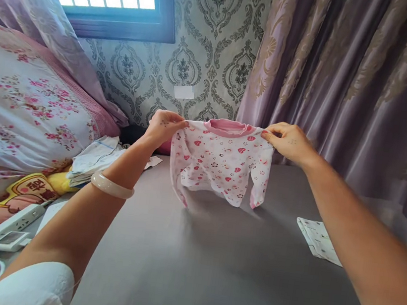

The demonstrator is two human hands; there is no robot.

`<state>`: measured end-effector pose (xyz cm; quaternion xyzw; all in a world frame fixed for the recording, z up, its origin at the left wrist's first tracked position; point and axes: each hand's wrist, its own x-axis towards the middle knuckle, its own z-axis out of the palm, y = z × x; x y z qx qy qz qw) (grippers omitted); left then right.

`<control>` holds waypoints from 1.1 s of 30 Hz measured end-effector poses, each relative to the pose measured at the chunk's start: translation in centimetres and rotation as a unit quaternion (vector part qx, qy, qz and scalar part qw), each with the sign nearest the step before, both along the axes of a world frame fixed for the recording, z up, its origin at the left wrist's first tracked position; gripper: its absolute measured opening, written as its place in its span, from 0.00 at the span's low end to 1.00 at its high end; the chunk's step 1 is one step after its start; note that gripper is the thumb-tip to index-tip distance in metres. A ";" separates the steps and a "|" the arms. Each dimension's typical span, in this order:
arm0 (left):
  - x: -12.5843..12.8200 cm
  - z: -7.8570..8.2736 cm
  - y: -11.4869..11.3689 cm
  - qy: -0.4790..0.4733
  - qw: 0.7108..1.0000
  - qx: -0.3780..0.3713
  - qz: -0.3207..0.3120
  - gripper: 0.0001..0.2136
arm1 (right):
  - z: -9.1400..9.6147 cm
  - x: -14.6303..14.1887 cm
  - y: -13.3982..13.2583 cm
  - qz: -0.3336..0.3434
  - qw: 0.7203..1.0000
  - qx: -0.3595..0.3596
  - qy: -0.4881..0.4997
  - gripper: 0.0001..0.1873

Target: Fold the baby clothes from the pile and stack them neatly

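While pinched at both shoulders, hangs spread open low over the grey surface [188, 270]: small heart-print baby top [220, 162] with pink collar, sleeves dangling. Left hand [164, 126] gripping one shoulder, right hand [289, 141] gripping the other. Folded printed cloth [317, 240] flat beside right forearm; heap of clothes [93, 158] near left wrist
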<state>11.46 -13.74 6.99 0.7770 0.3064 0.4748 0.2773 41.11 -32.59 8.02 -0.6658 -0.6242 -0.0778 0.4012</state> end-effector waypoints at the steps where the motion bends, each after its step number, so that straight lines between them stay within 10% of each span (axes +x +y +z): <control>1: -0.6 0.5 -0.5 -0.002 0.999 -0.033 -0.038 0.14 | 0.3 -0.1 -0.7 0.039 0.998 -0.036 0.032 0.25; 6: -2.8 2.5 -2.2 0.022 0.973 -0.159 -0.165 0.14 | 1.1 0.2 -2.1 0.154 0.970 -0.127 0.141 0.27; 10: -2.0 2.3 -2.1 0.055 0.984 -0.127 -0.112 0.11 | 0.7 0.0 -1.3 0.130 0.978 -0.118 0.111 0.21; 14: -1.8 1.6 -2.0 0.010 0.965 -0.102 -0.240 0.11 | 0.5 -0.3 -1.3 0.216 0.949 -0.172 0.150 0.22; 33: -1.6 0.0 -0.5 -0.041 0.984 -0.069 -0.159 0.17 | 0.4 0.3 -0.2 0.171 0.967 -0.111 0.153 0.18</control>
